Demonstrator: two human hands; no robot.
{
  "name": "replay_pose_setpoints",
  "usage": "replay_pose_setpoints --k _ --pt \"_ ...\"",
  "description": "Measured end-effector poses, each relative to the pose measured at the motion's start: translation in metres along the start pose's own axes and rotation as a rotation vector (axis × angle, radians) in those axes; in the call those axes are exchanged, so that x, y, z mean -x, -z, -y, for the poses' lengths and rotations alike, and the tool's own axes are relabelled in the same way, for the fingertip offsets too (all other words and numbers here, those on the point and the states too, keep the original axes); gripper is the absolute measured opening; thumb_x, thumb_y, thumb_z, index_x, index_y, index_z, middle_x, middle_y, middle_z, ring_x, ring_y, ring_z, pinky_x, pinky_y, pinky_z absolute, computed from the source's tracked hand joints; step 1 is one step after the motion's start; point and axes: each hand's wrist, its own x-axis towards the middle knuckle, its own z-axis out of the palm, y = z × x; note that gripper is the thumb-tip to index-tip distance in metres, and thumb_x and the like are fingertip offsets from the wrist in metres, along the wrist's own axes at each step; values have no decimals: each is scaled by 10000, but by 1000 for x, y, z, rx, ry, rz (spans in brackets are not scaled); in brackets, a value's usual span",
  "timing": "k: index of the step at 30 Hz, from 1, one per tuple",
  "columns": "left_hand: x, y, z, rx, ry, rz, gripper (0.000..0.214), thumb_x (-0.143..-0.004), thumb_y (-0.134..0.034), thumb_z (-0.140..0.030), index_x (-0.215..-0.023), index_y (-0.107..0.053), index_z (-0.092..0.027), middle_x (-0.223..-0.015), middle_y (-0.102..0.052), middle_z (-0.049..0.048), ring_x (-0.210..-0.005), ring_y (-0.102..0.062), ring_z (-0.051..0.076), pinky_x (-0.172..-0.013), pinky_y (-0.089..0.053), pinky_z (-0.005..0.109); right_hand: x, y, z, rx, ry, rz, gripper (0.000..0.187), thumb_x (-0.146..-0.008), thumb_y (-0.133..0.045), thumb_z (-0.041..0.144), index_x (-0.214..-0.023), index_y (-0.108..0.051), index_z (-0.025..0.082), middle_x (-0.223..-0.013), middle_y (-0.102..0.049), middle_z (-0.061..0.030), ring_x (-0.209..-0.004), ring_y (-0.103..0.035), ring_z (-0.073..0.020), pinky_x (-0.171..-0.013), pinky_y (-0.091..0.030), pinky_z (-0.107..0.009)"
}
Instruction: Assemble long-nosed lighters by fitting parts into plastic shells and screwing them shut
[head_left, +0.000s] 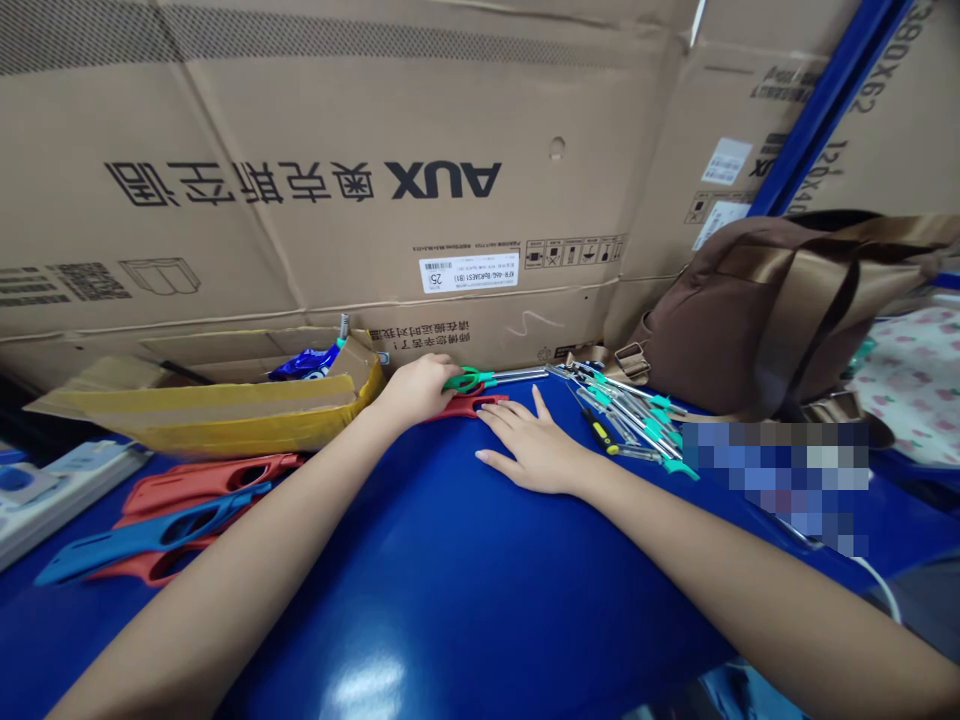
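Note:
At the far side of the blue table (420,560), my left hand (420,388) is closed, its fingers curled at a green looped handle piece (469,379) with a metal tube extending right. Its fingertips are partly hidden. A red lighter-like handle shell (459,406) lies just below the green piece, partly covered by the left hand. My right hand (536,448) has its fingers spread, with fingertips at the right end of the red shell. To its right lies a pile of metal tubes with green ends (626,412), and a yellow-and-black screwdriver (598,428).
Red (214,482) and blue (157,530) handle shells lie at left, near a white power strip (71,490). A yellow-taped carton (240,415) stands behind them. A brown backpack (750,310) sits right, and a large cardboard panel (322,250) borders the far edge.

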Motion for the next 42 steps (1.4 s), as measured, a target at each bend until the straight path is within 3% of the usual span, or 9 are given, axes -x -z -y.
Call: replay_pose_setpoints --k 9,12,16,19,22,27,32,36,42 --pt "29 4 -22 43 -92 36 311 -950 -664 -343 -1213 -658 -176 -1198 -677 120 -1078 -663 259 -923 -571 424 3 5 0 -38 26 -5 587 -1036 -422 524 -1492 -474 157 -1544 -507 -166 -1474 -373 -344 -1226 -63 -688" --pt "40 -1 -18 56 -97 4 277 -907 -672 -289 -1153 -701 -163 -1104 -706 140 -1103 -654 307 -978 -534 437 4 8 -1 -52 48 -20 494 -1018 -503 452 -1410 -536 153 -1456 -580 -167 -1385 -454 -341 -1204 -202 -637" --pt "65 -7 -17 141 -120 0 219 -935 -628 -278 -1090 -723 -156 -1063 -706 125 -1063 -652 296 -947 -545 432 8 13 -2 -92 73 -12 360 -960 -620 318 -1281 -592 156 -1266 -662 -154 -1189 -553 -313 -1017 -428 -494" --pt "95 -10 -27 233 -102 -20 310 -947 -633 -278 -1234 -666 -165 -1153 -691 111 -1057 -655 252 -958 -553 393 13 18 1 -144 102 24 254 -925 -647 230 -1173 -619 189 -1079 -704 -83 -1025 -606 -248 -906 -448 -399" --pt "128 -14 -43 299 -67 -53 306 -973 -595 -243 -1263 -636 -154 -1163 -678 107 -1045 -647 239 -957 -555 392 19 25 11 -189 149 87 273 -898 -669 229 -1162 -621 181 -948 -702 -46 -860 -620 -200 -766 -439 -320" --pt "169 -16 -62 450 -29 -93 368 -972 -607 -238 -1336 -572 -200 -1180 -664 77 -1054 -644 202 -950 -556 334 30 37 31 -237 274 209 264 -862 -698 221 -1122 -659 201 -876 -705 -12 -835 -608 -193 -708 -404 -298" --pt "177 -16 -62 560 -44 -66 437 -981 -599 -250 -1410 -518 -225 -1206 -651 79 -1093 -617 223 -980 -529 379 36 41 38 -265 293 256 255 -912 -614 194 -1159 -680 185 -870 -700 -24 -822 -593 -195 -750 -417 -322" --pt "175 -22 -57 621 -23 -82 445 -961 -647 -284 -1388 -537 -225 -1214 -656 74 -1109 -611 226 -993 -516 393 33 38 34 -285 311 251 331 -911 -643 207 -1239 -667 169 -924 -694 -38 -866 -589 -201 -794 -439 -332" --pt "175 -28 -56 654 0 -124 450 -924 -704 -294 -1348 -573 -221 -1235 -681 68 -1114 -627 225 -999 -512 391 32 35 29 -289 334 235 268 -964 -599 209 -1219 -674 172 -986 -715 -65 -908 -602 -212 -815 -469 -345"
